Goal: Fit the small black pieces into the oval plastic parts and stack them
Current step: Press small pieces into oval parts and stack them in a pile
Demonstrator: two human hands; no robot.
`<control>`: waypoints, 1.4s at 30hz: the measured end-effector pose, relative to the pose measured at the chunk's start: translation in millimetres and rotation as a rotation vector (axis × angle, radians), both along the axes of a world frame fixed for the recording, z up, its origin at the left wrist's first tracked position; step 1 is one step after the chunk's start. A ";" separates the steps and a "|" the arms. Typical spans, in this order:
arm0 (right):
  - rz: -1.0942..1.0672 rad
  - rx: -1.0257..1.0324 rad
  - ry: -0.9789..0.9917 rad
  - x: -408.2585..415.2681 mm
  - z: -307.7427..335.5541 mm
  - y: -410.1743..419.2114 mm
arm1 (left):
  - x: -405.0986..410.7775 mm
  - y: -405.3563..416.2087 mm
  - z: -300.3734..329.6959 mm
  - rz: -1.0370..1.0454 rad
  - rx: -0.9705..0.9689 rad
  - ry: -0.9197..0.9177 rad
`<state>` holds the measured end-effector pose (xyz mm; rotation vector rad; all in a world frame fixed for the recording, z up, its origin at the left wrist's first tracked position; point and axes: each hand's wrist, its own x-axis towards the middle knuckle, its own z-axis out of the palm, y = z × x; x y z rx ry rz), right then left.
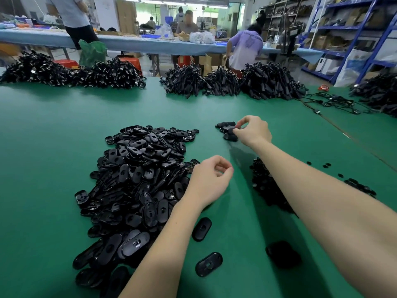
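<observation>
Head view: right hand [253, 131] pinching top piece of small stack of oval parts [228, 130] on green surface [53, 130], beyond and right of main oval-part heap [137, 179]. Left hand [209, 181] beside heap's right edge, fingers curled, holding nothing visible. Small black pieces [266, 183] right of heap, under right forearm.

Black cable bundles [266, 81] heaped along green table [53, 125].
</observation>
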<state>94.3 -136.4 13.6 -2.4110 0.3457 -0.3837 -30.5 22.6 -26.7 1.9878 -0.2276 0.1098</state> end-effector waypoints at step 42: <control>0.398 -0.130 0.228 -103.6 11.2 -20.4 | 0.3 16.4 20.1 0.240 0.514 -0.359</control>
